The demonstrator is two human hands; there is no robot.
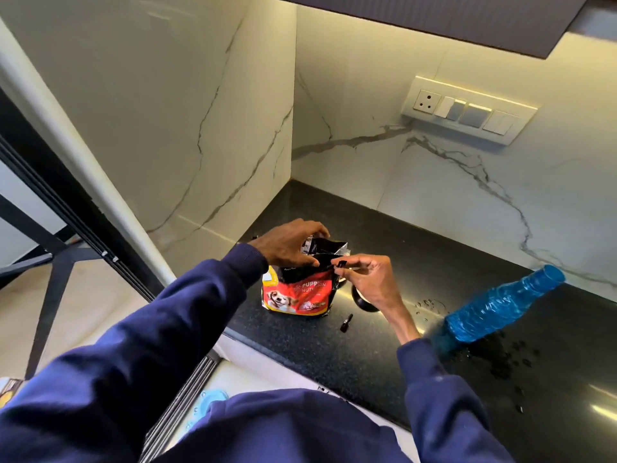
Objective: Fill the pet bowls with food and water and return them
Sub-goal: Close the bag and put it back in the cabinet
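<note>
Pet food bag point(298, 294) upright on black counter point(384, 345), near corner; left hand point(289, 243) pinching bag's top edge; right hand point(369, 279) gripping torn black strip at opening; blue bottle point(500, 307) well to the right; bowl mostly hidden behind right hand.

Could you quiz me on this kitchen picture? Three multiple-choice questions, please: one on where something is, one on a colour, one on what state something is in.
1. Where does the water bottle stand relative to the pet food bag?
A. To its right on the counter
B. To its left on the floor
C. On top of it

2. What colour is the bottle?
A. Green
B. Blue
C. Clear

3. What is happening to the top of the bag?
A. It is sealed and untouched
B. It lies flat under the bottle
C. The left hand and right hand both hold it

Answers: 1 A, the bottle stands right of the bag on the dark counter. 2 B, it is blue all over. 3 C, both hands pinch the bag's crumpled top.
</note>
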